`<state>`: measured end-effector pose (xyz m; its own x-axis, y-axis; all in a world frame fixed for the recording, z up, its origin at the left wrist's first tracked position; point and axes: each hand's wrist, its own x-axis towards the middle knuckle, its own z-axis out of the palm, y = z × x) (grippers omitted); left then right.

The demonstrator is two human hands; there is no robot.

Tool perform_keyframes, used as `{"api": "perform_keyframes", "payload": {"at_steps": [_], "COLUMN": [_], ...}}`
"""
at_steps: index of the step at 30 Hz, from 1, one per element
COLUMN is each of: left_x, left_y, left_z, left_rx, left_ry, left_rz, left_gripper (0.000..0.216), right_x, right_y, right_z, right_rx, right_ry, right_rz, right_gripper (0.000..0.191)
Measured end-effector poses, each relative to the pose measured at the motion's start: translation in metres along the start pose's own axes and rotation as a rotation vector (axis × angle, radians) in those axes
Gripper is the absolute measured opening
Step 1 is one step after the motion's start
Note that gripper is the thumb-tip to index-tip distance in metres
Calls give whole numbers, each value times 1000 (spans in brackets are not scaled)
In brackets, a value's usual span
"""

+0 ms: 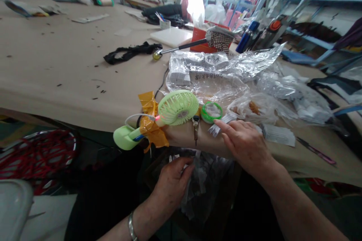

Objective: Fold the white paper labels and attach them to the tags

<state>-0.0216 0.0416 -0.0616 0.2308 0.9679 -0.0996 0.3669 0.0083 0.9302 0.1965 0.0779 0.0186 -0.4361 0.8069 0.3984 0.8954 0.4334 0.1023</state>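
Note:
My left hand [175,177] is in front of the table edge, above a clear plastic bag [200,188] with pale scraps in it. Its thumb and fingers are pinched together; whatever is between them is hidden. My right hand [246,145] reaches over the table edge, its index finger stretched out at a small bundle of white paper strips [222,123]. Beside the strips lies a green-rimmed round tub [211,112] with white stuff inside. A soldering-iron-like tool [195,130] points its tip toward me, between the tub and a light green handheld fan [178,107].
Orange tape [155,131] holds the fan at the table edge. Clear plastic bags [209,79] with white bundles lie behind. A pink-handled cutter [316,150] rests at right, near a grey-white label sheet [278,134]. A basket of red cords [36,158] stands below left.

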Motion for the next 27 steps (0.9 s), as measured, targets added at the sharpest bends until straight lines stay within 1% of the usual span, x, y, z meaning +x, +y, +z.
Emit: {"api": "perform_keyframes", "payload": {"at_steps": [2,5,9,12,14,18,21,24,27], "left_x": [-4,-13,-20,-22,-25,-27,-25,-26,-27], "left_y": [-1,-2,-7,-12,-13,-15,-18,-19,-19], "left_z": [3,8,12,12,12,13,15,18,19], "left_rx": [-17,8,56,70,36,-78,-70,-67,-63], "left_ry": [-22,-54,-141,-169,-168,-141,-145,-161,-170], "left_rz": [-26,-63,-98,-107,-109,-101,-100,-97,-93], "left_gripper": [15,20,24,25,26,26,23,23,23], "right_x": [11,21,24,23,22,24,28,29,27], "right_y": [2,2,4,6,7,9,8,8,7], "right_z": [-1,-1,5,8,3,-15,-22,-21,-19], "right_rx": [-91,-122,-81,-59,-60,-85,-107,-134,-143], "right_ry": [-125,-214,-215,-215,-237,-320,-373,-345,-295], "right_rz": [-85,-167,-206,-205,-217,-252,-314,-373,-387], "right_gripper": [47,45,28,26,26,19,16,14,17]}}
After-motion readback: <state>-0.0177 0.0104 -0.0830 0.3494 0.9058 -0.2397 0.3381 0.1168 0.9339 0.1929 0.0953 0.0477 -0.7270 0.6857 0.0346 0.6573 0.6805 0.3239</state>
